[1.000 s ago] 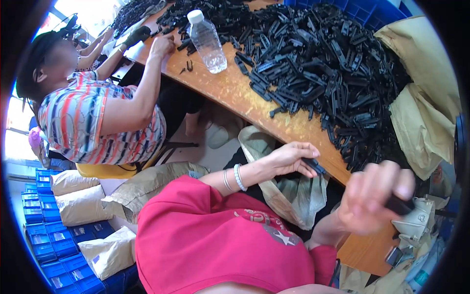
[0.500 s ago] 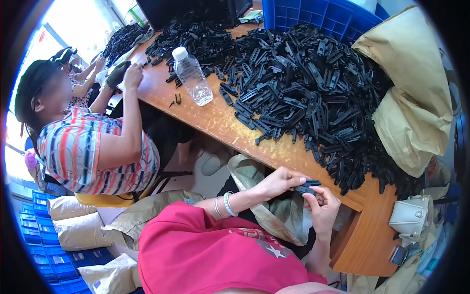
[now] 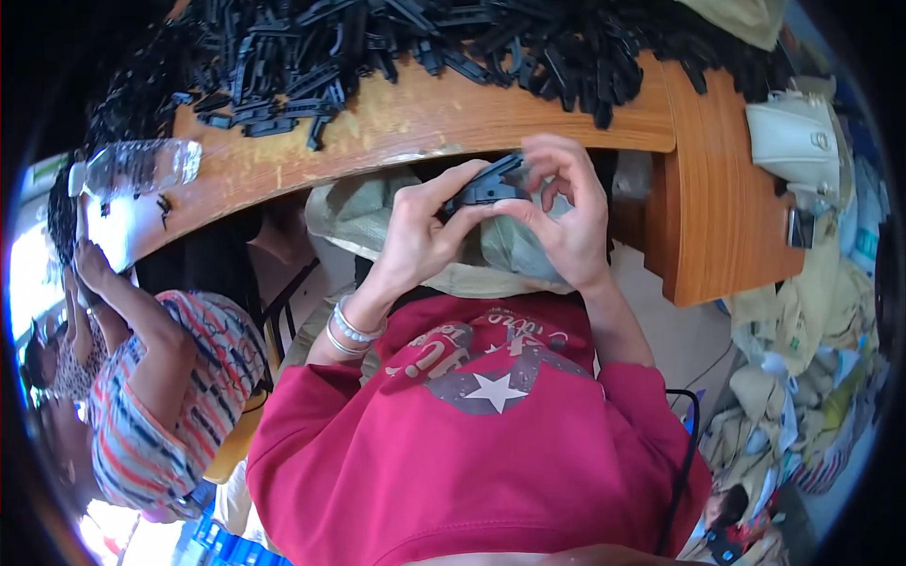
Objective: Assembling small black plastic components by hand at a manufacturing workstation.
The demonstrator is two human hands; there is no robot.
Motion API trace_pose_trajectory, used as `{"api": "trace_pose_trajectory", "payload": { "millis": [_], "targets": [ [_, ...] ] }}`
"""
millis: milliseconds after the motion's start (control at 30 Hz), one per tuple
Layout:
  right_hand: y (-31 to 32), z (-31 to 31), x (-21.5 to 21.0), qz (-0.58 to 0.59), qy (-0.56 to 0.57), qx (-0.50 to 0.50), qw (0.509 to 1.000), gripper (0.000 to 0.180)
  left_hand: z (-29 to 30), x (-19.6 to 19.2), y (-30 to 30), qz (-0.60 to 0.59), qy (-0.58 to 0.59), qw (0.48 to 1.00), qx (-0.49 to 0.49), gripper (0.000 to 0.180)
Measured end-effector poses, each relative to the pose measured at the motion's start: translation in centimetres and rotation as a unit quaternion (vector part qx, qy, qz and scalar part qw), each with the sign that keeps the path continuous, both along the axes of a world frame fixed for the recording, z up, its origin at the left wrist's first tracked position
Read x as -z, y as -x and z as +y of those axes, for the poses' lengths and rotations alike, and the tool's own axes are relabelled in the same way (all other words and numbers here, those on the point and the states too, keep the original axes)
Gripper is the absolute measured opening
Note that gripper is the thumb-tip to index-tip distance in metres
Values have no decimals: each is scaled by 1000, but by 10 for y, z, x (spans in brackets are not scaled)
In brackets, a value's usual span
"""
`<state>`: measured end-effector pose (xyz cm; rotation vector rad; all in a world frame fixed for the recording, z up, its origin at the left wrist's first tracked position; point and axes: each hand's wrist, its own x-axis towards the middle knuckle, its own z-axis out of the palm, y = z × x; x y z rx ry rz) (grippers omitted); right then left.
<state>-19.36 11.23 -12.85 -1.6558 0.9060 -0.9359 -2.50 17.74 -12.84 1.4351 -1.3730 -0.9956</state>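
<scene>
Both hands, the left hand and right hand, were clamped together on one black plastic part, held just below the bench edge. Gripping opposite ends probably steadied it. The black pile lay beyond on the bench.

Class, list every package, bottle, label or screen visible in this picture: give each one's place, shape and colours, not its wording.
Plastic water bottle: lying on its side at the left end of the wooden table, clear, its label transparent.
White pouch: on the table's right end, soft, rounded, cream-white.
Small dark flat device: just below the pouch; whether it is a screen cannot be told.
No signs are visible.
</scene>
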Motion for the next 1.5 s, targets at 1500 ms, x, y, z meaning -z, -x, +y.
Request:
{"api": "trace_pose_trajectory", "payload": {
  "millis": [1500],
  "targets": [
    [-4, -27, 3, -152, -237, -113, 953, 15, -43, 11, -23, 495, -140, 857, 12, 19]
  ]
}}
